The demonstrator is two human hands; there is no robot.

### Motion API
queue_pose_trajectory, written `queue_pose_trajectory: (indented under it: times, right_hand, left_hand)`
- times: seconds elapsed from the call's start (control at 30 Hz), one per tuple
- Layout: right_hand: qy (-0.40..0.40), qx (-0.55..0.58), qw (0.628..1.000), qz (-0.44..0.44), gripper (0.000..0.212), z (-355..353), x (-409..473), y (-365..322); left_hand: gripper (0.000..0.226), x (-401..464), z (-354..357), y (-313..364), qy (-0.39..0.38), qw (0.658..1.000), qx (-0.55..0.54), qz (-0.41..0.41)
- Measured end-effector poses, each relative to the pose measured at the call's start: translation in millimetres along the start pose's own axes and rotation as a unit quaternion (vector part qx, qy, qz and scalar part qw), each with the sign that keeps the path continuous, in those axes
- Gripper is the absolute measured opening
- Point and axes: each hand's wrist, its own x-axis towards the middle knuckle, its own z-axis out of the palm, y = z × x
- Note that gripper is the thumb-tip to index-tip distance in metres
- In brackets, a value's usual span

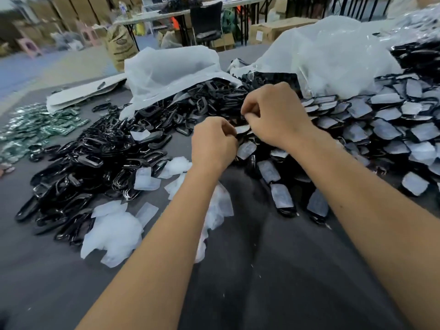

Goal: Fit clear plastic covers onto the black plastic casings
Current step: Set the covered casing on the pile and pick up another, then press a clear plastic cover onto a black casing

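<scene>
I see two hands: left hand (214,141) and right hand (273,115) both pinching cover (242,129); bare cloth (273,270) nearside of casing pile (95,158).

Even, soft overhead light; faint shadows; background blurred; wide-angle bending at the edges; mild glare on plastic bags (328,55).

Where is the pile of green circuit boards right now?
In the head view, the pile of green circuit boards lies at the table's far left, left of the heap of empty black plastic casings.
</scene>
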Motion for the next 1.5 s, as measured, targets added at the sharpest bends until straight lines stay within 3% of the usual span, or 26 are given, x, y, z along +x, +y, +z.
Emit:
queue_pose_trajectory:
  times: [0.13,0.23,0.4,0.57,0.67,0.77,0.83,0.9,0.97,1.1,1.23,1.4,1.5]
  right_hand:
    - [-0.136,-0.037,0.989,-0.032,0.031,42.9,34.5,-20.3]
    - [-0.169,-0.073,0.982,-0.048,0.036,69.5,51.1,-25.3]
    - [-0.212,-0.118,0.969,-0.056,0.029,97.4,67.2,-26.1]
    - [-0.176,-0.127,0.976,-0.034,0.024,104.8,70.0,-25.6]
    - [-0.131,-0.114,0.985,0.001,0.025,103.7,66.2,-22.3]
    - [-0.057,-0.007,0.996,0.071,0.027,102.7,57.5,-22.0]
    - [0.001,0.093,0.988,0.12,0.017,102.7,46.9,-27.8]
    - [0.036,0.208,0.964,0.16,0.007,104.3,30.7,-37.2]
    - [0.03,0.351,0.914,0.201,0.008,106.5,11.2,-46.9]
    - [0.037,0.536,0.81,0.236,0.007,103.0,-19.1,-58.7]
    - [0.029,0.608,0.756,0.241,0.001,93.7,-31.1,-64.5]
    - [-0.014,0.66,0.715,0.231,0.007,86.3,-43.4,-72.7]
    - [-0.039,0.683,0.697,0.214,0.011,89.9,-49.9,-77.7]
  left_hand:
    - [0.025,17.9,-16.5,-30.0,0.01,0.997,0.065,-0.038]
    - [0.019,33.4,-23.1,-49.5,-0.005,0.991,0.126,-0.035]
    - [0.033,62.0,-21.3,-75.2,-0.09,0.963,0.253,-0.028]
    - [0.034,77.7,-13.0,-79.9,-0.12,0.95,0.288,-0.003]
    - [0.031,80.0,-12.7,-82.3,-0.09,0.955,0.283,0.0]
    - [0.038,74.9,-13.1,-86.2,-0.082,0.953,0.291,-0.009]
    - [0.042,69.3,-12.9,-87.3,-0.079,0.944,0.321,-0.005]
    - [0.034,60.7,-15.8,-85.6,-0.052,0.949,0.309,0.03]
    - [0.013,46.9,-21.5,-84.9,-0.003,0.972,0.225,0.075]
    - [0.024,9.9,-31.8,-85.2,0.027,0.999,0.033,0.008]
    - [0.035,-6.7,-45.4,-83.5,0.022,1.0,-0.014,0.002]
    - [0.064,-20.3,-65.7,-71.4,0.139,0.987,-0.084,-0.017]
    - [0.06,-33.0,-69.2,-71.3,0.178,0.965,-0.168,-0.091]
